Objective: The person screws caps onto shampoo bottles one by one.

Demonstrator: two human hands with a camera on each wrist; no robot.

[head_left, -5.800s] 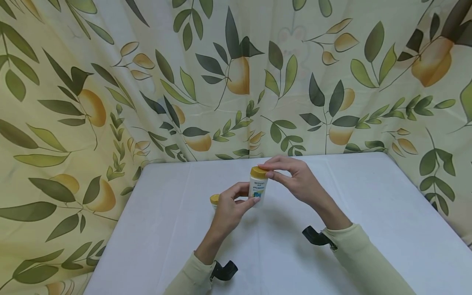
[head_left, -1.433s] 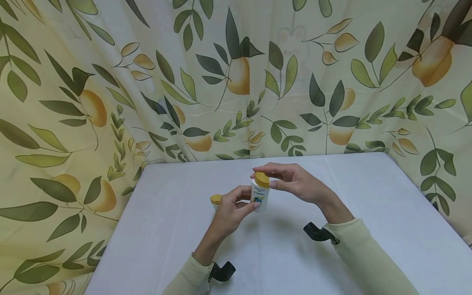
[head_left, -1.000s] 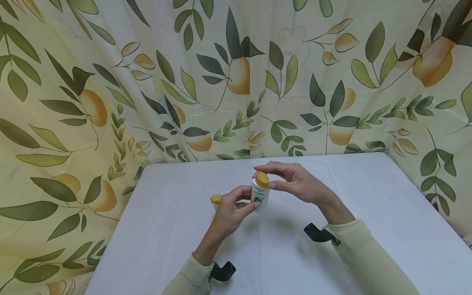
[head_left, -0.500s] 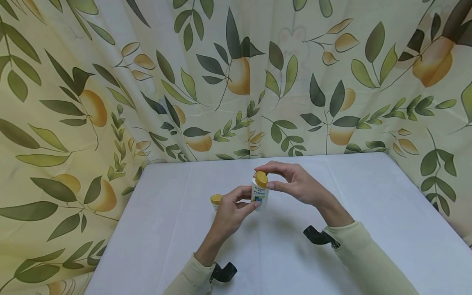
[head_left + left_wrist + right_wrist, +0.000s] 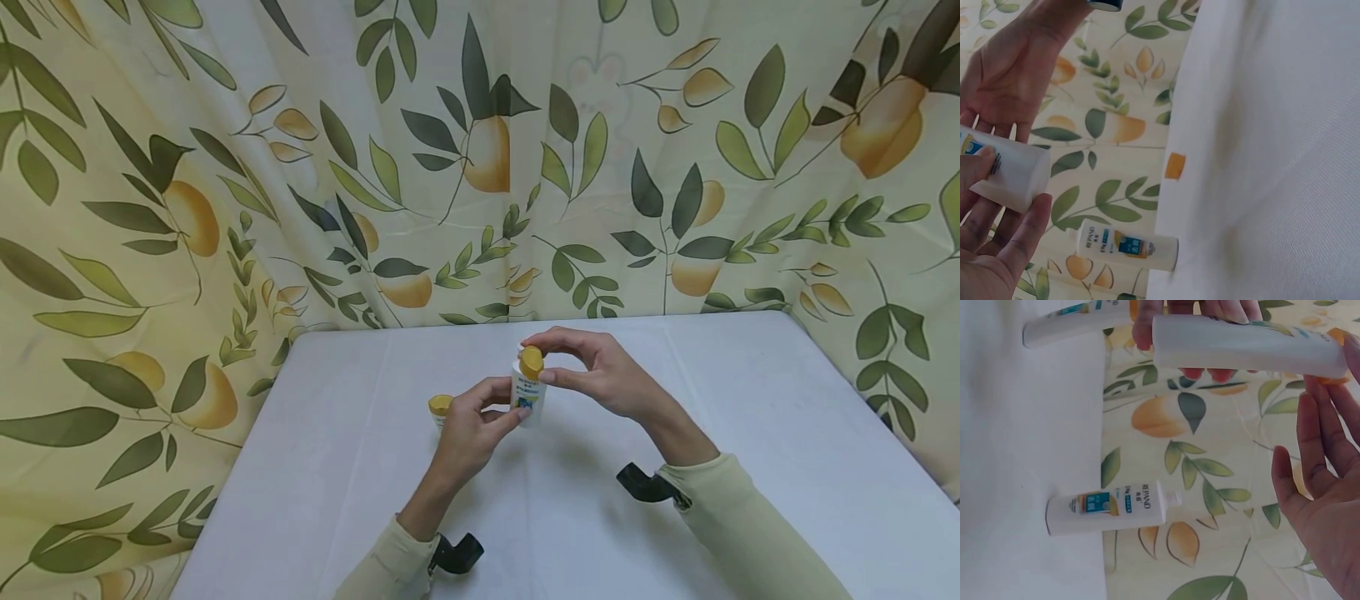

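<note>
In the head view my left hand (image 5: 468, 421) grips a white bottle (image 5: 528, 393) with a printed label, thumb across its front. The bottle is held upright above the table. My right hand (image 5: 611, 371) pinches its yellow cap (image 5: 532, 363) between thumb and fingers; the cap looks tilted on the bottle. Whether its thread is engaged cannot be seen. The left wrist view shows the held bottle's pale lower body (image 5: 1019, 172) between fingers and thumb. Beyond the hands an uncapped white bottle (image 5: 1113, 509) with a narrow nozzle stands on the table.
A second yellow-capped bottle (image 5: 439, 407) stands behind my left hand, mostly hidden in the head view. A loose orange cap (image 5: 1175, 165) lies on the white-covered table (image 5: 315, 467). A leaf-and-fruit patterned curtain (image 5: 480, 250) hangs along the table's far edge.
Compared with the oldest frame, the held bottle and right hand are slightly lower, and its cap appears more tilted. Over the last second the right fingers shift slightly on the cap; the left hand barely moves.
</note>
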